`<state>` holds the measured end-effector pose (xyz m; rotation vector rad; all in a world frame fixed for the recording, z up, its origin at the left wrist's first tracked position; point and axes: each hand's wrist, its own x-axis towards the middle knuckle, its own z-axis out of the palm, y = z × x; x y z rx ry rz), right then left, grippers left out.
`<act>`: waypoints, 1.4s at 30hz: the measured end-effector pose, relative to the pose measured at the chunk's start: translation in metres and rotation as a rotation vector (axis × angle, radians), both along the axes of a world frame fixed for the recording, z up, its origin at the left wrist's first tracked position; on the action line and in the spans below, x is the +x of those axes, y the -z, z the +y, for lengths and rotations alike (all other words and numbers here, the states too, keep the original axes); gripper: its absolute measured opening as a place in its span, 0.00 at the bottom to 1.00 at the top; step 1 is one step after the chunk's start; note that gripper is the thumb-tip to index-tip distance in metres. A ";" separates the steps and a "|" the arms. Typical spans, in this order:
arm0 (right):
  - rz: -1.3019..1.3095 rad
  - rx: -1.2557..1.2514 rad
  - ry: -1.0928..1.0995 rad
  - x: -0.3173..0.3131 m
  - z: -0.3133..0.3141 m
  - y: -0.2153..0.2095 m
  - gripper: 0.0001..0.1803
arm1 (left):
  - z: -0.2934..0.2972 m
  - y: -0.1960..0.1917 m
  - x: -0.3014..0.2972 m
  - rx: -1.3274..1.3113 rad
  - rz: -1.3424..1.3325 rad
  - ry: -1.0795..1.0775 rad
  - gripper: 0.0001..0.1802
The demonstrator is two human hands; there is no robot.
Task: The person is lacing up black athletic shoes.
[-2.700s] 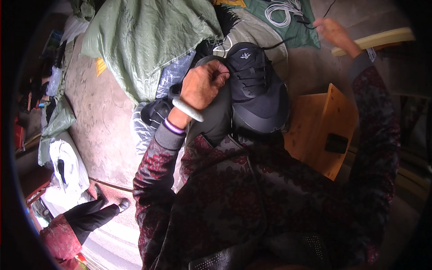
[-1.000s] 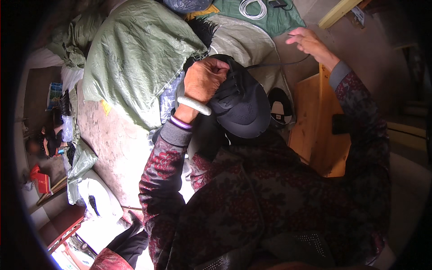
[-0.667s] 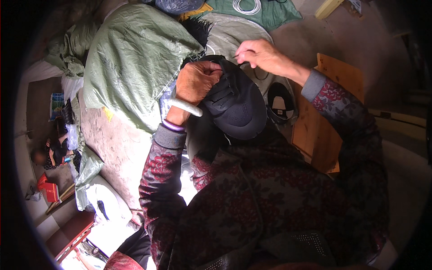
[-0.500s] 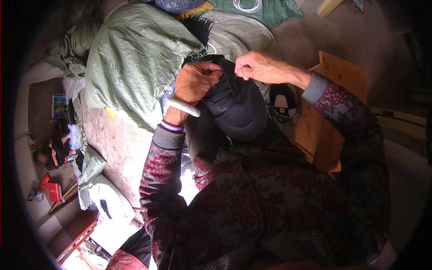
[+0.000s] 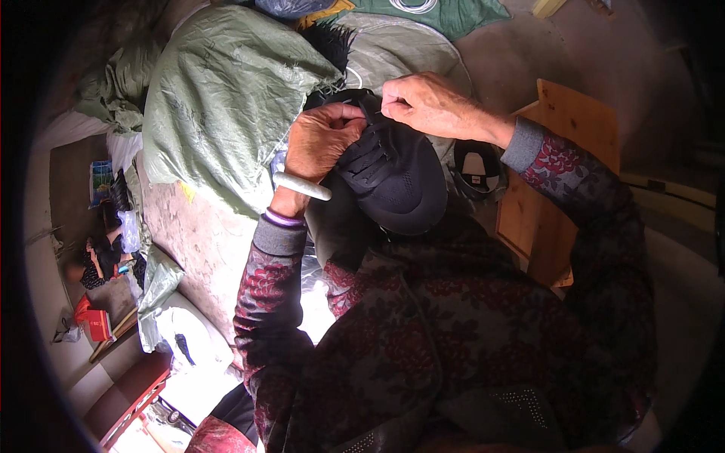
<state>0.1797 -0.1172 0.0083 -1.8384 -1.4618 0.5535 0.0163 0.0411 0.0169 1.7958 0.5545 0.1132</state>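
Observation:
A black cap, with a perforated, rounded crown, lies over my lap. My left hand is closed on it, pinching a narrow dark strap at its far edge between thumb and fingers. Just right of that strap, my right hand is closed in a pinch; whatever its fingertips hold is too small to make out. Dark folded bands show on the cap's left part. Beyond my left hand, more black material is partly hidden.
A large pale green woven sack bulges at the left. Another black cap with a white inner panel lies beside a wooden stool on the right. A green sheet with a white coil is at the back. Far left, a person sits.
My right hand has moved slightly left and up, closer to the strap. The left hand has shifted a little left, still pinching the strap, and more of the strap shows between the hands.

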 end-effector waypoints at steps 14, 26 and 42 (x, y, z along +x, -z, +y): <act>-0.135 -0.016 -0.102 0.004 0.003 -0.010 0.05 | -0.019 -0.016 -0.002 0.675 -0.014 -0.006 0.07; -0.150 0.145 -0.089 0.001 0.000 -0.008 0.05 | -0.010 -0.002 0.001 0.388 -0.032 -0.009 0.10; 0.008 -0.133 -0.101 0.006 0.000 -0.022 0.10 | -0.009 -0.005 0.000 0.290 -0.031 0.008 0.10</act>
